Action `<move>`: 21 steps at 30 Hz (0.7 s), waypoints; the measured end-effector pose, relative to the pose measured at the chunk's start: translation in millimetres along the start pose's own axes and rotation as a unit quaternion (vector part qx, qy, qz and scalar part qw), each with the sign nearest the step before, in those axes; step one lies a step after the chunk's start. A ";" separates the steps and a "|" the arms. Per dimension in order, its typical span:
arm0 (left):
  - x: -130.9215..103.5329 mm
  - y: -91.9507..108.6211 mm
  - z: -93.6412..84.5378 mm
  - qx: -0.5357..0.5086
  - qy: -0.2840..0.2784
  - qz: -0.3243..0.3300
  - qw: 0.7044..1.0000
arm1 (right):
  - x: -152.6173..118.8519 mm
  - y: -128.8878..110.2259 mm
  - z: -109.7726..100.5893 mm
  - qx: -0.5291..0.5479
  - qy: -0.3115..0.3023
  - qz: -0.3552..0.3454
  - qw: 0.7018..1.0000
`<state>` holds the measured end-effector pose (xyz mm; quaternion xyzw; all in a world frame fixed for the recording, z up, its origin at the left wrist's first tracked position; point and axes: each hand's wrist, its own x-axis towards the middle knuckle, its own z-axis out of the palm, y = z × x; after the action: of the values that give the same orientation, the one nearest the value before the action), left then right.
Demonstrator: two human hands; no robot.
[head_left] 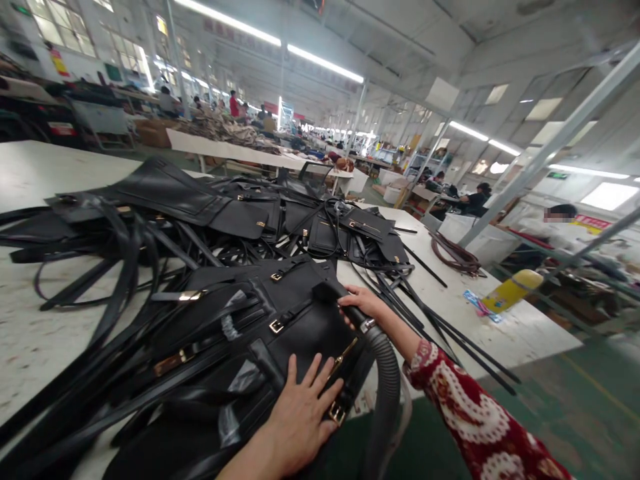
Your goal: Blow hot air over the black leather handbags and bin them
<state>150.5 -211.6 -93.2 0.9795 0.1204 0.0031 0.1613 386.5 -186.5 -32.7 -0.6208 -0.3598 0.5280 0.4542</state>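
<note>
My left hand (303, 417) lies flat with its fingers spread on a black leather bag (305, 313), close to a gold zipper and a buckle. My right hand (363, 303) is wrapped round a black vacuum nozzle (333, 293) joined by a metal clamp to a ribbed grey hose (387, 373). The nozzle's mouth is over the bag's upper right part. Straps with gold buckles (276, 326) cross the bag, and clear plastic film (247, 373) wraps some of its parts. More black bags lie overlapped to the left.
Behind lies a heap of black bags and straps (200, 207) on the white table (530, 340). At the right are a yellow bottle (515, 291) and a coil of brown straps (453, 253). Metal posts and several people at work stand further off.
</note>
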 end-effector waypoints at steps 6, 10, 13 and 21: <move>-2.4 -0.1 -1.0 -0.021 0.001 -0.001 1.000 | 0.7 -11.9 36.9 0.008 0.023 -0.042 0.999; -5.6 1.1 -4.8 -0.040 -0.005 0.001 0.999 | -56.7 -4.8 66.7 0.001 -0.059 -0.027 0.998; -12.5 5.0 -2.4 -0.067 -0.006 0.001 0.998 | -89.3 8.7 85.2 0.012 -0.146 -0.011 0.989; -35.0 21.0 17.8 -0.060 0.006 -0.012 0.998 | -72.5 25.5 121.5 0.024 -0.106 -0.081 0.991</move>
<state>122.2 -244.8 -102.3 0.9664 0.1331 0.0143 0.2195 253.0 -239.7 -36.6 -0.5186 -0.4425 0.5608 0.4699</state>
